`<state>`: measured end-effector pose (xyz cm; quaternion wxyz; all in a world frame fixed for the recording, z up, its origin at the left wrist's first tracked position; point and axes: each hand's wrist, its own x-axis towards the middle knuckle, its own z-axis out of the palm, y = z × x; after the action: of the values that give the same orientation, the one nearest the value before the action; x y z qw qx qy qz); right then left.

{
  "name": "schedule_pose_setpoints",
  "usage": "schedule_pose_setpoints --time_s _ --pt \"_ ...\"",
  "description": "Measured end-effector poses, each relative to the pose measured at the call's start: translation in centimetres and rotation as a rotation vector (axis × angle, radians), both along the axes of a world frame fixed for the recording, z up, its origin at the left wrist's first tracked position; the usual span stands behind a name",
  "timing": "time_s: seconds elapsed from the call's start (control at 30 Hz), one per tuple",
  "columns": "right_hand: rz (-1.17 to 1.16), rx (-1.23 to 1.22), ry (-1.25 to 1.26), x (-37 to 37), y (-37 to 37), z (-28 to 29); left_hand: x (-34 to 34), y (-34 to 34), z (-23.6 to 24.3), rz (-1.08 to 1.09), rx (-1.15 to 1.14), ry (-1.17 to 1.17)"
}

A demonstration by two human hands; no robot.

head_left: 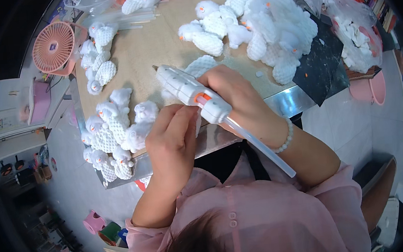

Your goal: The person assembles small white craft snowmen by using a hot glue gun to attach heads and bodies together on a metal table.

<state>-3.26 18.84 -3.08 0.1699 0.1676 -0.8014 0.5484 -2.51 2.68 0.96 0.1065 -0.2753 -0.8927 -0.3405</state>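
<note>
A white hot glue gun (177, 83) is gripped in my right hand (236, 92), its nozzle pointing to the far left. Out of its back end runs a long translucent glue stick (260, 145), slanting down past my bracelet. My left hand (171, 138) is pinched closed just under the gun, near the table's front edge. A bit of white shows by its fingertips, but most of what it holds is hidden. Beyond the gun lies a white knitted plush piece (201, 65), partly covered by my right hand.
White plush figures with orange noses form a big pile (269, 26) at far right and a smaller cluster (111, 128) at left. More line the left edge. Clear glue sticks (131, 20) lie at the back. A pink fan (53, 47) and a bag of white scraps (355, 38) flank the table.
</note>
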Motion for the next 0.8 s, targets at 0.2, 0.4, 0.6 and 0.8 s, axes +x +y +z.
schedule_pose_setpoints --time_s 0.2,0.4,0.6,0.8 --pt "0.037 0.017 -0.053 0.0 0.1 0.5 0.3 -0.2 0.0 0.026 -0.040 -0.035" --pt "0.006 -0.011 -0.010 -0.1 -0.2 0.2 0.3 -0.6 -0.7 0.015 0.006 -0.069" --pt "-0.054 -0.027 -0.092 1.1 -0.1 0.4 2.2 -2.0 -0.1 0.272 0.095 -0.149" --pt "-0.217 -0.177 -0.496 4.1 0.3 2.8 4.2 -1.4 -3.0 0.086 0.138 -0.206"
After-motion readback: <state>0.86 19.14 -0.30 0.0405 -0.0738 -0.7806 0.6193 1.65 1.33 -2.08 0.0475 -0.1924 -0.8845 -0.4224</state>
